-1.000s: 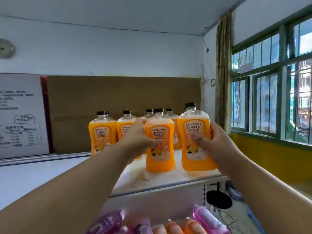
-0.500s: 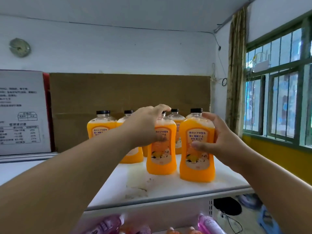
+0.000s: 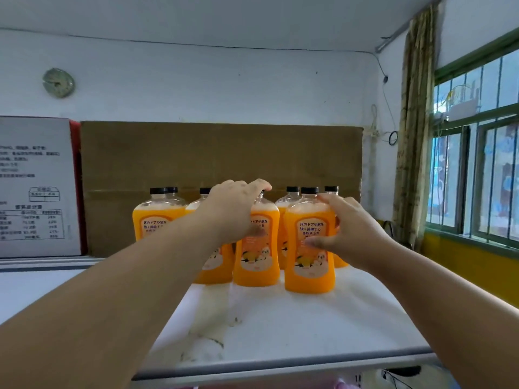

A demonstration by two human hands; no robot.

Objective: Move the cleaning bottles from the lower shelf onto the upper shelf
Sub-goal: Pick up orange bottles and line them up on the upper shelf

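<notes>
Head view. Both hands are on orange cleaning bottles standing on the white upper shelf (image 3: 323, 327).

Left hand (image 3: 230, 211): wrapped over the shoulder and neck of the middle front bottle (image 3: 257, 259), fingers curled across its top so the cap is hidden, thumb pressed on the label. The bottle is upright, base on the shelf.

Right hand (image 3: 348, 231): gripping the right front bottle (image 3: 309, 248) from its right side, thumb across the label, fingers curled round the back. The bottle is upright, base on the shelf, just beside the middle one.

Bottle appearance: clear plastic with rounded shoulders, filled with opaque orange liquid nearly to the neck, foam at the liquid line, black screw cap, pale orange label with dark printed script and small cartoon figures below.

Behind and to the left stand more bottles of the same kind (image 3: 157, 220), clustered close, some touching; exact count unclear because of overlap.

A sheet of brown cardboard (image 3: 196, 155) stands against the wall behind the group. A white printed carton (image 3: 36, 186) sits at far left. The shelf surface shows brownish stains near its front edge.
</notes>
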